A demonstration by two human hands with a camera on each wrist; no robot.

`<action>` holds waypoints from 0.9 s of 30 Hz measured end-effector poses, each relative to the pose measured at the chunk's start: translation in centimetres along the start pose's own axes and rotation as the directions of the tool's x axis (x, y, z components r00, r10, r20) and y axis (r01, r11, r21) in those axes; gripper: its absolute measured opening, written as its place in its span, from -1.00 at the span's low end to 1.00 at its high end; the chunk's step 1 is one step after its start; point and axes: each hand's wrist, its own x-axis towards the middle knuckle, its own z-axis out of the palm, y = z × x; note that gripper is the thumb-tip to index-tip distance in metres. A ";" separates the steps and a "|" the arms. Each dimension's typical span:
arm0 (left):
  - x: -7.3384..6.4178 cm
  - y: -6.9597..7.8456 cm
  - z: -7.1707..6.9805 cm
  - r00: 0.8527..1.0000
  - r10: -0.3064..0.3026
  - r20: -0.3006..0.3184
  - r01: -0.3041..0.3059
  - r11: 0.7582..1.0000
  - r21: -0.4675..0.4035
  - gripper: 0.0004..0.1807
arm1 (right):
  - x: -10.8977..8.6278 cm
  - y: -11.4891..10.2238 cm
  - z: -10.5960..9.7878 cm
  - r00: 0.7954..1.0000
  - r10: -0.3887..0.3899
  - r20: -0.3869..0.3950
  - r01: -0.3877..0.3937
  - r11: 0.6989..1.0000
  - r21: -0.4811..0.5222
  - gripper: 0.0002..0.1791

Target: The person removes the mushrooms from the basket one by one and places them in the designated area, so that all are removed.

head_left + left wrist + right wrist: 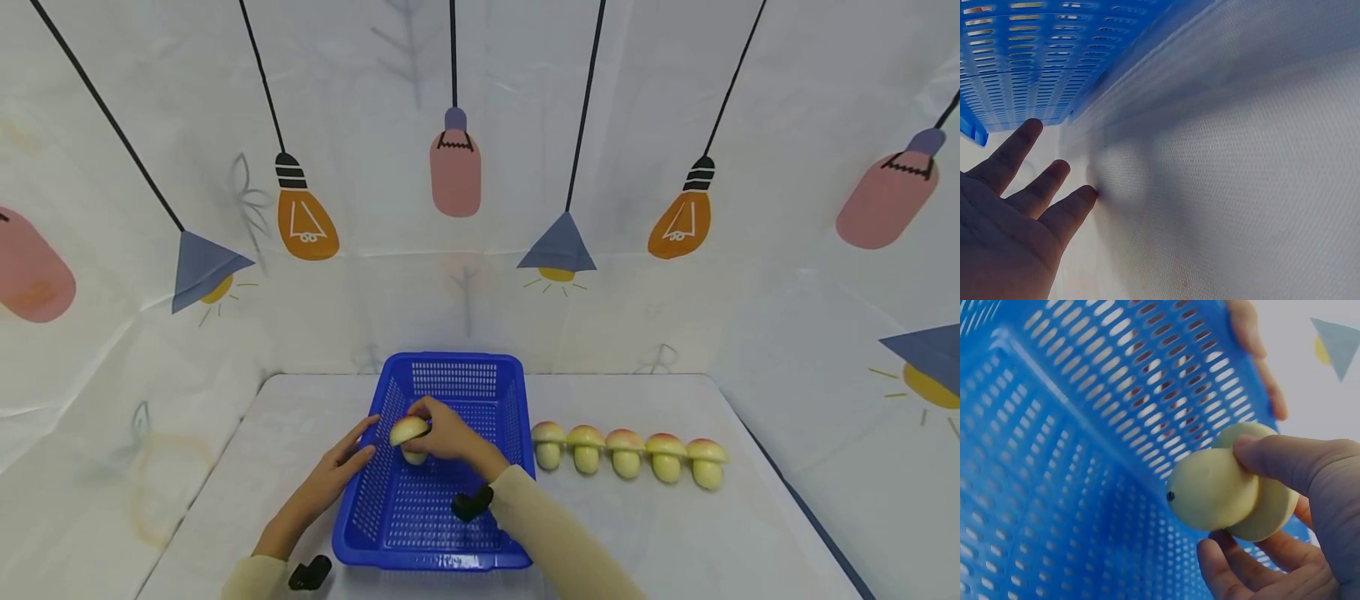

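Observation:
A blue plastic basket (431, 558) with slotted walls stands in the middle of the table. Inside its upper left part my right hand (446, 431) grips a toy mushroom (407, 429), yellowish with a reddish tint on the cap. Seen from the right wrist, the thumb presses beside the pale stem (1210, 487) while the fingers lie around the cap. My left hand (330, 475) is at the basket's left side, its fingertips at the rim and its fingers spread. In the left wrist view this hand (1016, 212) shows several extended fingers below the slotted wall.
A row of several similar mushrooms (626, 452) lies on the white table (637, 542), right of the basket. Behind the table hangs a pale sheet (375, 308) printed with lamps and bulbs. Small black pieces (472, 503) sit near both sleeves.

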 end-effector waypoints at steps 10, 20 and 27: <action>0.0 0.1 0.1 1.000 -0.020 -0.023 0.020 1.000 0.022 -0.36 | -1.6 -1.3 -1.3 0.998 -0.027 -0.052 0.033 0.993 0.114 -0.50; 0.0 0.4 0.1 0.999 -0.038 -0.034 0.040 0.998 0.045 -0.32 | -3.3 -1.2 -3.1 0.992 -0.053 -0.112 0.072 0.982 0.174 -0.49; -0.1 0.4 0.1 0.999 -0.030 -0.034 0.031 0.999 0.041 -0.32 | -4.8 -1.3 -4.3 0.990 -0.082 -0.118 0.101 0.982 0.160 -0.47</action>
